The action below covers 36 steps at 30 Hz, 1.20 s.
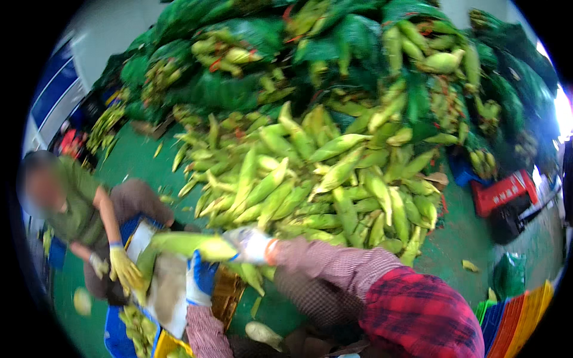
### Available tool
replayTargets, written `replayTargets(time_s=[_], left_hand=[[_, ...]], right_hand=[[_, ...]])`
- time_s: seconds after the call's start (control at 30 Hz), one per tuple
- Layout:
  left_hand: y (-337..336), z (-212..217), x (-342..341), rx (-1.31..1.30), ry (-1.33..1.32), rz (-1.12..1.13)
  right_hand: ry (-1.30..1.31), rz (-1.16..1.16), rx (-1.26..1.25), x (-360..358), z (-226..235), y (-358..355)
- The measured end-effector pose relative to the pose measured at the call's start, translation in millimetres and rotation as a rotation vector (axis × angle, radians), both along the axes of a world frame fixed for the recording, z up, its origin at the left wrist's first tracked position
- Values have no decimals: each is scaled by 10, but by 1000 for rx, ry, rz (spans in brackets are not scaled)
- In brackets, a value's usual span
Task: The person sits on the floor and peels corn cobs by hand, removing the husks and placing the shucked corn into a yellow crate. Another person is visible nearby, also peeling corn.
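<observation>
My right hand (pixel 252 245), in a white glove with an orange cuff, is closed around the right end of a long green ear of corn (pixel 188 244) in its husk. The ear lies level above a pale board (pixel 170 283). Just below it, my left hand (pixel 202 280) wears a blue and white glove. Its visible fingers reach up toward the husk and look open, though blur hides whether they touch it. To the left, a co-worker's yellow-gloved hand (pixel 125 269) is by another green ear (pixel 143 268) at the board's edge.
A large heap of husked corn (pixel 322 179) spreads ahead, backed by stacked green net sacks (pixel 239 89). A blue crate (pixel 116 334) with corn stands lower left, a brown crate (pixel 227 292) beside my left hand. Colored stacked crates (pixel 519 316) are lower right.
</observation>
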<state>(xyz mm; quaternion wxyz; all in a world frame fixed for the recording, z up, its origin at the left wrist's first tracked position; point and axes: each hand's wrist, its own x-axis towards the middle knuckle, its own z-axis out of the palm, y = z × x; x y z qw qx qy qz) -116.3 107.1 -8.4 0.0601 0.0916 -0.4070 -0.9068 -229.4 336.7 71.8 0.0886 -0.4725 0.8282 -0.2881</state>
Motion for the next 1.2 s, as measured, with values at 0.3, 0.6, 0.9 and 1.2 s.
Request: replayTargets(time_s=[0.3,0.6,0.9,1.2], left_hand=[[-564,1,400,-168,-122,251],[-795,-83,559,-1460,-508,431],[-727,-128,531,-1889,-700,190],[-950,-110,494,-2041,-896,311]], right_hand=[[-112,-51,-234,-12,-140,679],[-230,-1110,359,-16,-1347,2999],[-468,-1217,170,154,-1850,3546],[-496,-1335,334,-228,-1984,3090]])
